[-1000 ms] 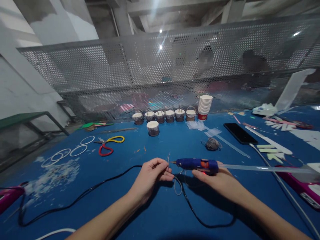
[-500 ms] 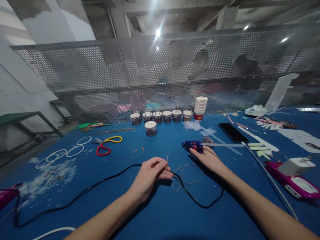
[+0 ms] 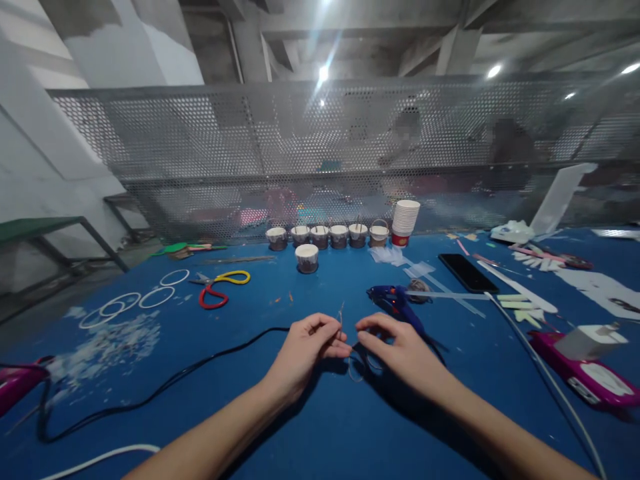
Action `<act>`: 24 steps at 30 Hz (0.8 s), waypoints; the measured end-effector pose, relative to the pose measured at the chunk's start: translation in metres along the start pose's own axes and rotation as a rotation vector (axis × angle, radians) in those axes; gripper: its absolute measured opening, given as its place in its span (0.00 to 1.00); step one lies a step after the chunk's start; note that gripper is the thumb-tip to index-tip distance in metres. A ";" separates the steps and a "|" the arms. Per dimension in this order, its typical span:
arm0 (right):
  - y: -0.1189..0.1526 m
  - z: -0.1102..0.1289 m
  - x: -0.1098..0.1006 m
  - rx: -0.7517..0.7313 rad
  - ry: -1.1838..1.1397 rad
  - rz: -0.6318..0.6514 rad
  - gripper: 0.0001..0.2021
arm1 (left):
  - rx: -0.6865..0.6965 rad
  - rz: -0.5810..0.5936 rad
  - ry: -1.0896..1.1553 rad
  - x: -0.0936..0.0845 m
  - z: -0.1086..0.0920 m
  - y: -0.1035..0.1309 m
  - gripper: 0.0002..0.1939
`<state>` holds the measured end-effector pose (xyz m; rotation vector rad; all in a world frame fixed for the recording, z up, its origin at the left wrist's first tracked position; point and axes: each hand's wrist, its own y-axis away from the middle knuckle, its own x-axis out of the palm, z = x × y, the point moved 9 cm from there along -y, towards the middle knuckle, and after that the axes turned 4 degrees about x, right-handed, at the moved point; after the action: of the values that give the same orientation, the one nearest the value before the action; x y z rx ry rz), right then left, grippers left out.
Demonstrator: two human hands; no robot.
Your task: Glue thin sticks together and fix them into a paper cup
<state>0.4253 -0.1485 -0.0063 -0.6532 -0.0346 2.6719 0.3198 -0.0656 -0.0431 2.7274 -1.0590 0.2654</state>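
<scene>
My left hand (image 3: 310, 341) is closed in a pinch around a thin grey string (image 3: 342, 311), whose frayed tip points up from the fingertips. A loop of this string hangs below, between my hands. Just to the right, my right hand (image 3: 397, 343) hovers with bent fingers and thumb slightly apart, close to the string; nothing shows in it. Behind the right hand a dark blue glue gun (image 3: 387, 295) lies on the blue table, a clear glue stick (image 3: 447, 295) in its back. Its black cord (image 3: 200, 363) passes behind both hands.
Small white-topped cups (image 3: 307, 259) stand ahead, several in a row, beside stacked paper cups (image 3: 406, 220). Scissors (image 3: 214, 293) and white rings (image 3: 157, 297) lie left. A phone (image 3: 467, 272), white cable (image 3: 545, 373) and magenta power strip (image 3: 580, 380) lie right. A perforated metal screen (image 3: 300, 147) closes the back.
My right hand has let go of the glue gun and moved left to beside my left hand. The gun now rests on the table. My left hand keeps its pinch on the string.
</scene>
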 end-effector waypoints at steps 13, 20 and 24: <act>-0.020 -0.035 0.039 0.165 -0.614 -0.158 0.09 | 0.030 -0.006 0.005 -0.004 0.002 -0.002 0.11; -0.013 -0.030 0.036 0.102 -0.642 -0.226 0.07 | 0.062 -0.019 -0.026 -0.002 0.001 0.001 0.11; -0.010 -0.028 0.035 0.078 -0.682 -0.261 0.05 | 0.064 -0.016 -0.074 0.000 0.001 0.004 0.13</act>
<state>0.4132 -0.1277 -0.0455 0.2885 -0.1845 2.4926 0.3172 -0.0684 -0.0433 2.8212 -1.0653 0.2002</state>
